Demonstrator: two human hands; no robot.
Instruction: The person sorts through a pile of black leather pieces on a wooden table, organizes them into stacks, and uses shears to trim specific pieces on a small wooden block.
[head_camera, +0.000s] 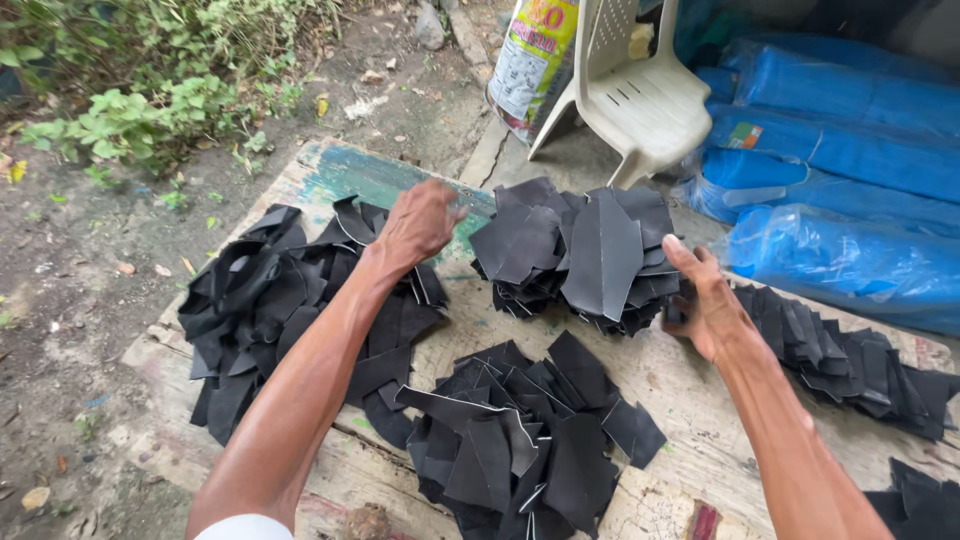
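Here, the person is working over a worn wooden board (690, 400) laid on the ground, sorting flat black cut pieces into heaps. The left hand (418, 222), near the centre top of the frame, is hovering with its fingers curled into a loose fist, and I cannot tell whether it is pinching anything. The right hand (712, 305), right of centre, is reaching with fingers spread toward the upper middle pile (585, 255), touching its right edge, with the row of stacked pieces (850, 360) just beside it. Other heaps are lying at left (270, 310) and bottom centre (520, 440). To my eye, doing this well is calling for lifting one piece at a time by its edge, so neighbouring piles are not sliding together.
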